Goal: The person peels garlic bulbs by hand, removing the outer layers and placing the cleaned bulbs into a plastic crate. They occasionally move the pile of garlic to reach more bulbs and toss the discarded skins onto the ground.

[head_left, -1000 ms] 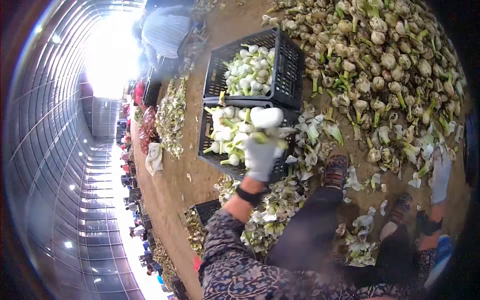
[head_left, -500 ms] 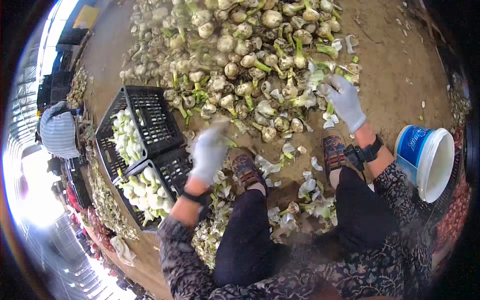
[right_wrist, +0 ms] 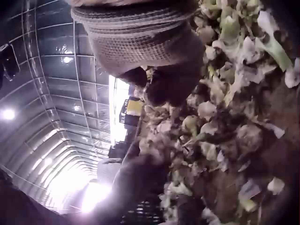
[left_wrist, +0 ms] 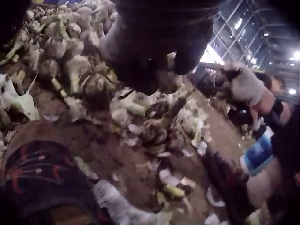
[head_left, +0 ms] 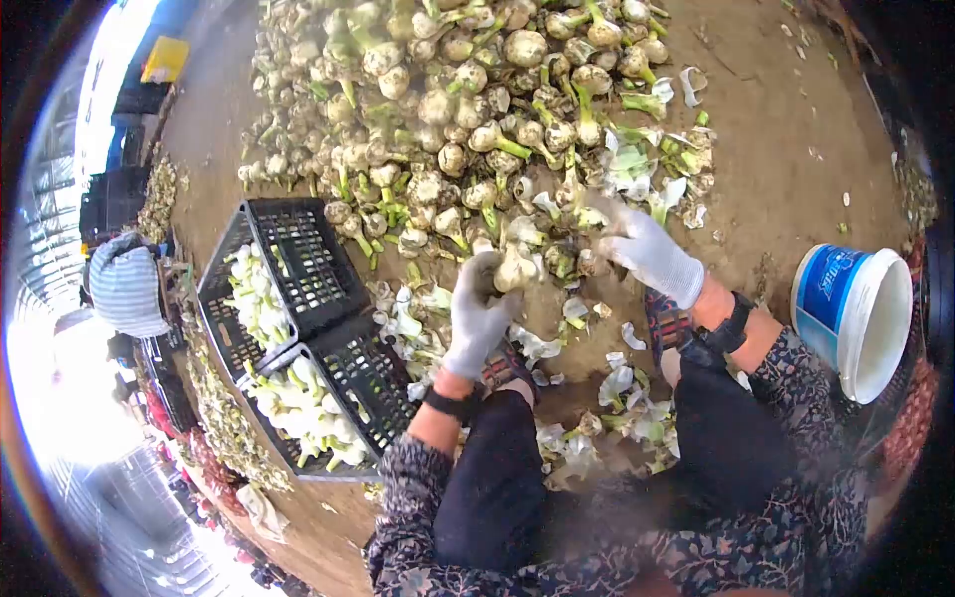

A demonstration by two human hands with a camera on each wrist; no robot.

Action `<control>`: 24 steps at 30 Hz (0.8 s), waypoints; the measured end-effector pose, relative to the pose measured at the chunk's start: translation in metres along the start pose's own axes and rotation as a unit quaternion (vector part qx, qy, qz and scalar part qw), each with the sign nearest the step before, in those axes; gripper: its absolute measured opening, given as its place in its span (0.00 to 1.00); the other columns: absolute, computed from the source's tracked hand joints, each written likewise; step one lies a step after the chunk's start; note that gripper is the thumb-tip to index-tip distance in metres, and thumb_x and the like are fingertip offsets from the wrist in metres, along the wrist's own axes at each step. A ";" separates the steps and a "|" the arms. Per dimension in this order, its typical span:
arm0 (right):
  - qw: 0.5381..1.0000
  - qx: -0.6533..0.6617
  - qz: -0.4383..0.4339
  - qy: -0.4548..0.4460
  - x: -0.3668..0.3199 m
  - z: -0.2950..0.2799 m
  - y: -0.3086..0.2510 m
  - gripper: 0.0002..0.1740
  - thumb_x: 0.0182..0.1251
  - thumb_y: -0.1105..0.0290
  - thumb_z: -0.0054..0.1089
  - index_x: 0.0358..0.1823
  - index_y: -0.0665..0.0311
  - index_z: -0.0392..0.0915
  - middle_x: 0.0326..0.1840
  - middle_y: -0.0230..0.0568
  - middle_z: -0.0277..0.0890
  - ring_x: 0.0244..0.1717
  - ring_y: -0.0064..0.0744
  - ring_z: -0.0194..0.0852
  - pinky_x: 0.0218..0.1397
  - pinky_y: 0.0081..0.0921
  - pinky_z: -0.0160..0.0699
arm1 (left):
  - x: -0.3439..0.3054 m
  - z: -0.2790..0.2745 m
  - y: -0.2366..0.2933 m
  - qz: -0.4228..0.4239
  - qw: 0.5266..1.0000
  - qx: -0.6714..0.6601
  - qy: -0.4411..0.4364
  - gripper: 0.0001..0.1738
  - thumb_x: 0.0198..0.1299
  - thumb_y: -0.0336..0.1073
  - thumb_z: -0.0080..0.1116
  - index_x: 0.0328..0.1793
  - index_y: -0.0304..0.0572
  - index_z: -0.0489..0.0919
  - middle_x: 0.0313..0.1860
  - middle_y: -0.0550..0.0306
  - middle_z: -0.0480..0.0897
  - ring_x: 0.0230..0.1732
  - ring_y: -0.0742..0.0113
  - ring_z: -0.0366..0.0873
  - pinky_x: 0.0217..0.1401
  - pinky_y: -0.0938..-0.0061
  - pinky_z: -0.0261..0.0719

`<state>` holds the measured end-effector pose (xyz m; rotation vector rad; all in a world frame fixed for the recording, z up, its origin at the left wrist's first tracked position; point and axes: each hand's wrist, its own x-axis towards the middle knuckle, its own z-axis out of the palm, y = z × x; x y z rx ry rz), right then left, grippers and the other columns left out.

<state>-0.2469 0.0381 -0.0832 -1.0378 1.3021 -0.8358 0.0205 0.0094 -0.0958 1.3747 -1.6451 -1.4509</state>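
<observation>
The gloved left hand (head_left: 480, 316) grips a garlic bulb (head_left: 514, 271) at the near edge of a garlic pile (head_left: 453, 109). In the left wrist view, dark curled fingers (left_wrist: 140, 70) partly hide that bulb (left_wrist: 165, 77). Across from it, the gloved right hand (head_left: 652, 257) is bent over the pile's edge, apart from the left. Its fingers (right_wrist: 171, 84) curl in the right wrist view, with a small pale piece of garlic (right_wrist: 149, 74) between thumb and fingers; which part it is, I cannot tell. Trimmed white garlic (head_left: 303, 410) fills part of the nearer black crate (head_left: 363, 373).
A second black crate (head_left: 308, 264) with white garlic adjoins the first. Loose peels (head_left: 622, 393) lie around the person's shoes (head_left: 668, 323). On the right stands a white and blue bucket (head_left: 836, 308). Another person in a striped top (head_left: 127, 287) is bent over at the far left.
The left hand has gone from above the nearer crate to the pile's edge, where it now grips a bulb. The head view has turned. The right hand has moved slightly left and down.
</observation>
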 end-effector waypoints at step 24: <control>0.892 -0.414 -0.074 -0.166 0.016 -0.002 -0.073 0.23 0.56 0.67 0.59 0.56 0.60 0.80 0.45 0.54 0.82 0.46 0.40 0.84 0.50 0.33 0.79 | -0.012 -0.018 0.072 0.078 0.987 -0.036 -0.134 0.40 0.54 0.45 0.68 0.67 0.35 0.62 0.59 0.54 0.70 0.63 0.64 0.65 0.70 0.69 0.60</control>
